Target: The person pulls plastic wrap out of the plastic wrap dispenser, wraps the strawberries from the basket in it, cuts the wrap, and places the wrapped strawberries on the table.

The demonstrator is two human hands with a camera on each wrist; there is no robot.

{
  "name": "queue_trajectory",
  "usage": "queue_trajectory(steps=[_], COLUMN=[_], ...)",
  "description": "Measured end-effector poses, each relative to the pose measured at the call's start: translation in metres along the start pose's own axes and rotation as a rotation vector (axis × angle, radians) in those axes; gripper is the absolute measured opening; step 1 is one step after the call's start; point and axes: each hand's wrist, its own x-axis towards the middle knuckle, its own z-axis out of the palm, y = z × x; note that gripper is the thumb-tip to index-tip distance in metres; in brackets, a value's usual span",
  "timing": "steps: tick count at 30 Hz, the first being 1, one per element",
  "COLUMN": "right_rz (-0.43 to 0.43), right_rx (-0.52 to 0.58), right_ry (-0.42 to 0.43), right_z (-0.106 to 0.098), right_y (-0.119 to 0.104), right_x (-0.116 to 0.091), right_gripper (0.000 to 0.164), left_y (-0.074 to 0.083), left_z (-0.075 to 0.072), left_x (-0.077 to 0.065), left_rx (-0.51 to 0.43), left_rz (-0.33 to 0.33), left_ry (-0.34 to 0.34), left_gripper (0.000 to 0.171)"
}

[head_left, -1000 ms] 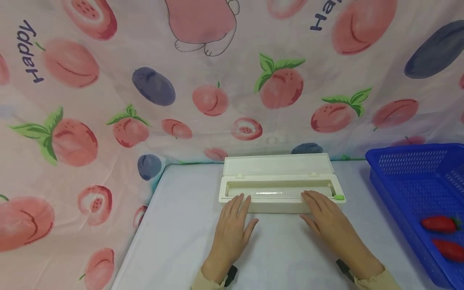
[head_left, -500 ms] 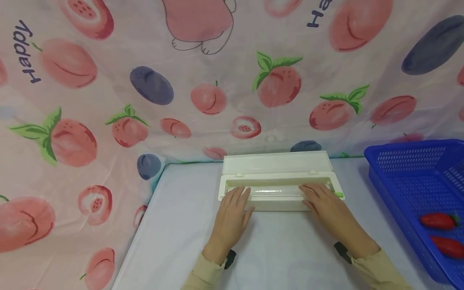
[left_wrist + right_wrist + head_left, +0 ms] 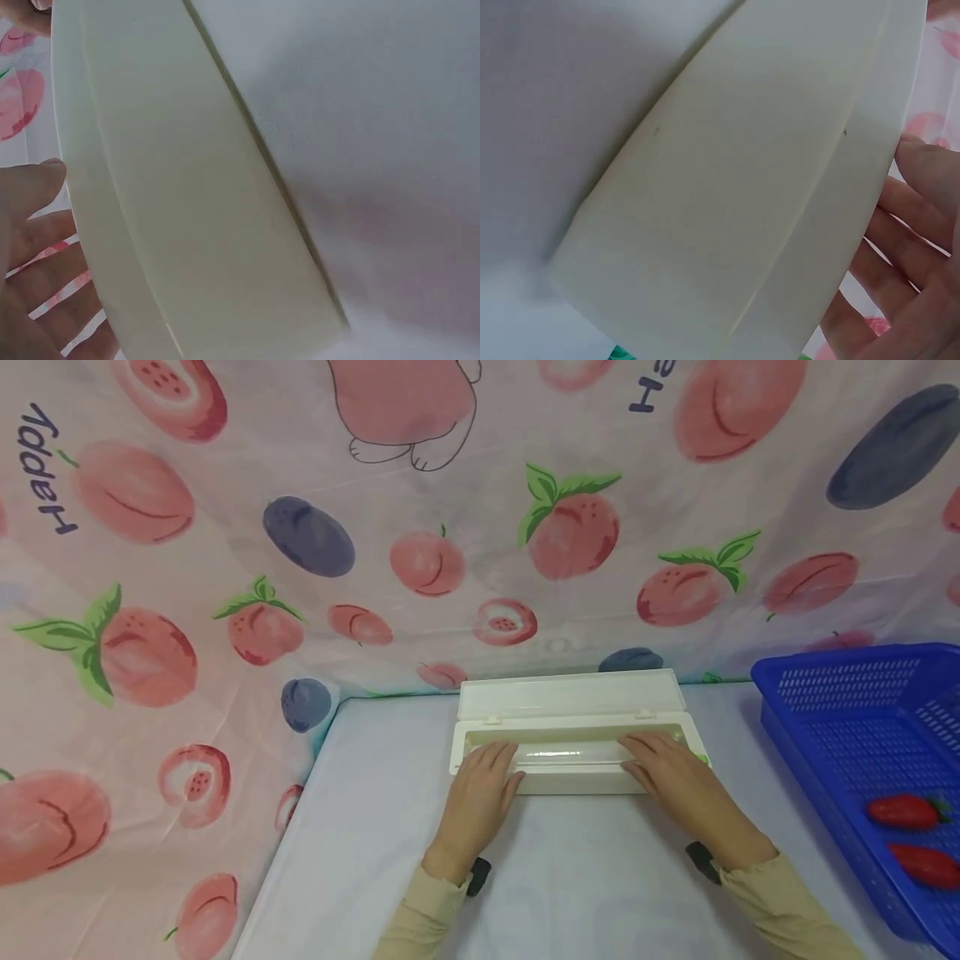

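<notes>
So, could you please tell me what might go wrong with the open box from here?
The open lid might swing forward onto the left hand and right hand, which reach over the front edge of the white box. The right hand, beside the green piece, could nudge it accidentally.

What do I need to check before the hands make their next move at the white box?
1. Lid open: ok, tipped back.
2. White box resting on the table: ok.
3. One hand towards each end: ok, left hand and right hand reach over the front edge.
4. Firm grip on the shiny thing inside: cannot tell, no view shows it clearly.
5. Green tab uncovered: not ok, the right hand partly hides it.
6. Blue basket apart from the box: ok.
</notes>
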Motion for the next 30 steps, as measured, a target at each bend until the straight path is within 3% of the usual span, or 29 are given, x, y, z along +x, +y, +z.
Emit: queue_trajectory(steps=[14, 22, 30], right_rz=[0.091, 0.096, 0.118], right_rx=[0.036, 0.07, 0.084], right_ry=[-0.134, -0.157, -0.159], right_z=[-0.001, -0.004, -0.006], right_y=[0.002, 0.003, 0.003], right_x=[0.005, 0.01, 0.011], right_gripper=[0.024, 0.01, 0.007], left_y=[-0.006, -0.012, -0.015], left_z=[-0.002, -0.001, -0.007], left_x=[0.005, 0.008, 0.011], left_rx=[-0.121, -0.198, -0.238], left_rz=[-0.059, -0.066, -0.13], left_ry=[-0.072, -0.049, -0.08], left_gripper=[0.037, 0.029, 0.019])
